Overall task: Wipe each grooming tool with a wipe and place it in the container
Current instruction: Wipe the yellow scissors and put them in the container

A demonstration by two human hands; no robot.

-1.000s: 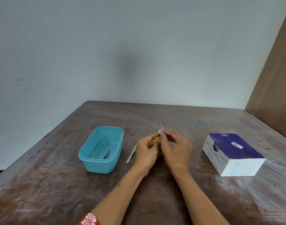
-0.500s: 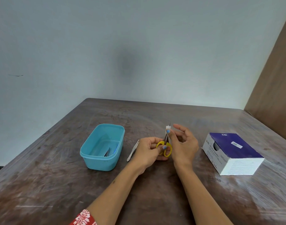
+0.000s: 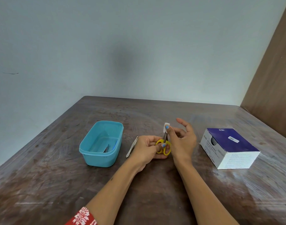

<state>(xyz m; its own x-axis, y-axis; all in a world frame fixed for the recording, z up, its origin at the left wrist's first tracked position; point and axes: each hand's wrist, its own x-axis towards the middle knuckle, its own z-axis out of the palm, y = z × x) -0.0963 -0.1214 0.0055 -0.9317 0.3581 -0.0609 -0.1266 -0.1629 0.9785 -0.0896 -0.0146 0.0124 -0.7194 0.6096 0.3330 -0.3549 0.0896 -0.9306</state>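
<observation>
There, the left hand [image 3: 147,147] gripped the yellow handles of a small pair of scissors [image 3: 163,144], thumb and fingers curled round the loops, with the dark blades pointing up and away from the person. The right hand [image 3: 182,140] pinched a small white wipe [image 3: 166,126] between thumb and forefinger at the tips of the blades, while its other fingers were spread loosely open above. Both hands were held low over the middle of the brown wooden surface [image 3: 155,192].

Just to the left of the left hand, a pale nail file [image 3: 131,150] lay flat on the surface, partly hidden behind the knuckles. Further left stood the turquoise plastic container [image 3: 90,153], open at the top, with a dark metal tool [image 3: 106,148] lying in its bottom; what kind of tool it was could not be made out. Well apart on the right sat a blue and white box of alcohol swabs [image 3: 228,146]. A red patterned sleeve [image 3: 84,216] showed at the lower edge.
</observation>
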